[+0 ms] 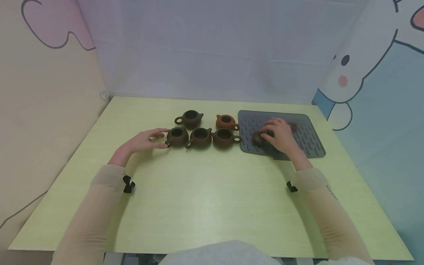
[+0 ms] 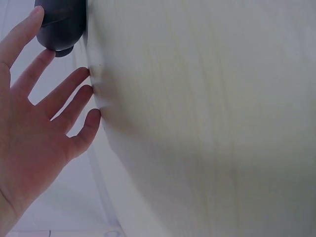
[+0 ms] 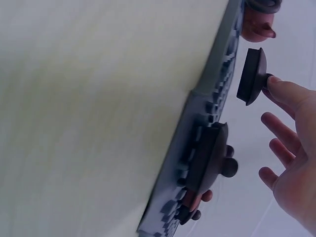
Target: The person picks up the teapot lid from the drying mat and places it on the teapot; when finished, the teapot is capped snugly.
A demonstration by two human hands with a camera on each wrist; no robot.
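Note:
My right hand (image 1: 278, 134) pinches a dark brown teapot lid (image 3: 253, 78) by its knob, between thumb and finger. The lid is held on edge, apart from the grey drying mat (image 1: 314, 147) in the right wrist view. My left hand (image 1: 144, 141) is spread beside the leftmost front teapot (image 1: 177, 140), with fingertips right at its side and spout. That lidless pot fills the top corner as a dark body (image 2: 61, 27) in the left wrist view. Two more dark pots, a middle one (image 1: 200, 140) and a right one (image 1: 222, 141), continue the front row, both without lids.
Behind the row stand a dark lidless teapot (image 1: 192, 120) and a reddish-brown one (image 1: 223, 122), close by the mat's left edge. Other lids, including a large dark lid (image 3: 210, 160), lie on the ridged mat. Cloth walls (image 1: 212, 55) border the table (image 1: 205, 206).

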